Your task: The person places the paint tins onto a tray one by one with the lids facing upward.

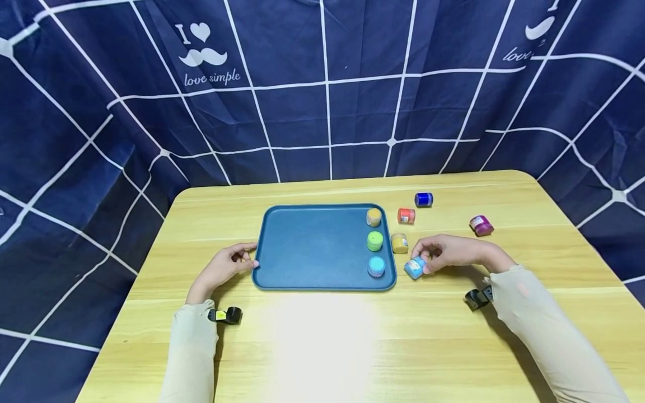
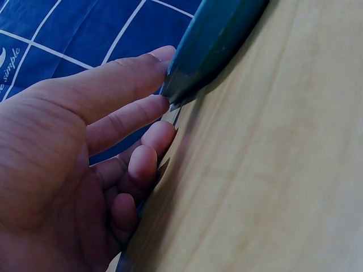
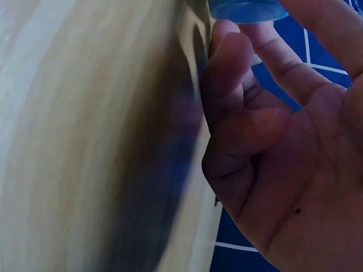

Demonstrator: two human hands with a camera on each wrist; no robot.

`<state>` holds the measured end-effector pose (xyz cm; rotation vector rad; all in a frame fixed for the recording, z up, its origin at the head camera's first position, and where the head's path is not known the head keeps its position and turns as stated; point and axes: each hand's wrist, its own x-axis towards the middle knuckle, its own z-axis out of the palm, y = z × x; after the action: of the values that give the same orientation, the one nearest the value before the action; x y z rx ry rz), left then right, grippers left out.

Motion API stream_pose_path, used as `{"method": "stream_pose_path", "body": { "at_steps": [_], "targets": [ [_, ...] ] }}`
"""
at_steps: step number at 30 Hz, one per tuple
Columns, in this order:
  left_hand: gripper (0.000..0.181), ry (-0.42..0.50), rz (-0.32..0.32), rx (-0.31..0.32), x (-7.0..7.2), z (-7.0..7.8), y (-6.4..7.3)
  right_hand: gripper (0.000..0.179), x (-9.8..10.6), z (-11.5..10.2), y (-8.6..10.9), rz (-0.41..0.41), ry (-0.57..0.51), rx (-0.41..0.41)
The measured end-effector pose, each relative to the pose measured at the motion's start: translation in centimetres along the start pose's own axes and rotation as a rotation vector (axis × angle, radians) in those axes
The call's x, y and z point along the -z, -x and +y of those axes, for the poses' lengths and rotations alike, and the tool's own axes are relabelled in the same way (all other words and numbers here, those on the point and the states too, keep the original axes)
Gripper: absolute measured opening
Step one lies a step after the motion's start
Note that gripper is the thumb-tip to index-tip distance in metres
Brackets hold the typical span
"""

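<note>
My right hand [image 1: 443, 250] pinches a small light-blue paint jar [image 1: 415, 267], which is tilted beside the tray's right edge. In the right wrist view only the jar's lower end [image 3: 249, 12] shows, with the other fingers curled beneath. With thumb and index finger extended, my left hand [image 1: 228, 266] touches the left rim of a dark blue tray [image 1: 312, 246]; its remaining fingers are loosely bent in the left wrist view. Along the tray's right side stand an orange jar [image 1: 373, 217], a green jar [image 1: 375, 241] and a turquoise jar [image 1: 376, 267].
Just outside the tray is a yellow jar [image 1: 400, 243]. Farther back lie a red jar [image 1: 406, 216] and a dark blue jar [image 1: 424, 199]; a purple jar [image 1: 481, 225] lies to the right. Behind the wooden table [image 1: 322, 347] hangs a blue checked cloth [image 1: 292, 117].
</note>
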<state>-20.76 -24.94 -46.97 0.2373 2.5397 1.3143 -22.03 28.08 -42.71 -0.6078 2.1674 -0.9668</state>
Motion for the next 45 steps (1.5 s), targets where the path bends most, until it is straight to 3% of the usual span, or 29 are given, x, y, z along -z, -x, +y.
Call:
{"method": "stream_pose_path", "body": {
  "at_steps": [15, 24, 31, 36, 42, 45],
  "targets": [
    [0.057, -0.013, -0.003, 0.011, 0.0, 0.3, 0.0, 0.028, 0.0, -0.5, 0.8, -0.034, -0.058, -0.012],
    [0.052, -0.023, -0.016, -0.012, 0.1, 3.4, 1.3, 0.034, 0.7, -2.0, 1.0, -0.016, -0.054, -0.002],
    [0.056, -0.007, -0.004, -0.004, -0.1, 0.9, 0.2, 0.029, 1.1, -3.5, 0.8, 0.038, 0.020, 0.062],
    [0.058, -0.004, 0.003, -0.007, 0.0, 0.1, -0.1, 0.026, 1.4, -4.8, 0.5, 0.087, 0.082, 0.143],
    [0.058, -0.010, 0.007, -0.007, -0.1, 0.2, 0.2, 0.026, 1.7, -6.5, 0.1, 0.101, 0.066, 0.165],
    [0.056, -0.013, 0.001, -0.005, -0.1, 1.9, 0.9, 0.027, 1.6, -7.0, -0.3, 0.094, 0.069, 0.171]
  ]
}}
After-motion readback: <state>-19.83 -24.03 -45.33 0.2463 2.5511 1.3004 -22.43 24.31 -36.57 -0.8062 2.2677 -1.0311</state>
